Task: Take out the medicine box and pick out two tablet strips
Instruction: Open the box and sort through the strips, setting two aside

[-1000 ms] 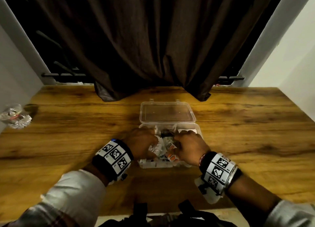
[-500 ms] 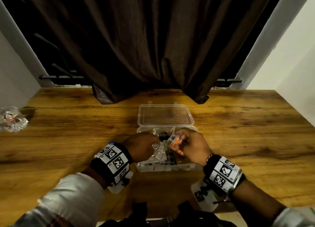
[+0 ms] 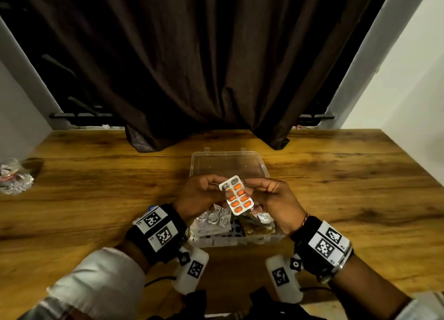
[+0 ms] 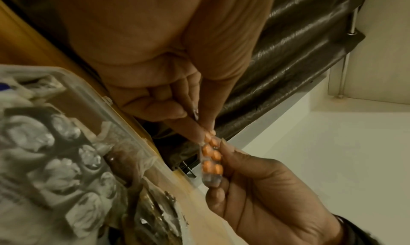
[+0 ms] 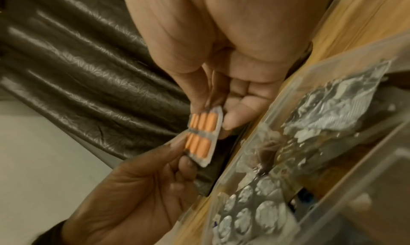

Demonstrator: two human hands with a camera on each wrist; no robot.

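Above the open medicine box, both hands now pinch an orange tablet strip lifted out: left hand, right hand. One strip found; second pending.

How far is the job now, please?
Done: the medicine box stands open on the table. In hand: left hand and right hand pinch one orange tablet strip above it. Left: a second strip; silver strips remain inside.

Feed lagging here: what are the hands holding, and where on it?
Both pinch one orange tablet strip: left hand its left edge, right hand its right edge.
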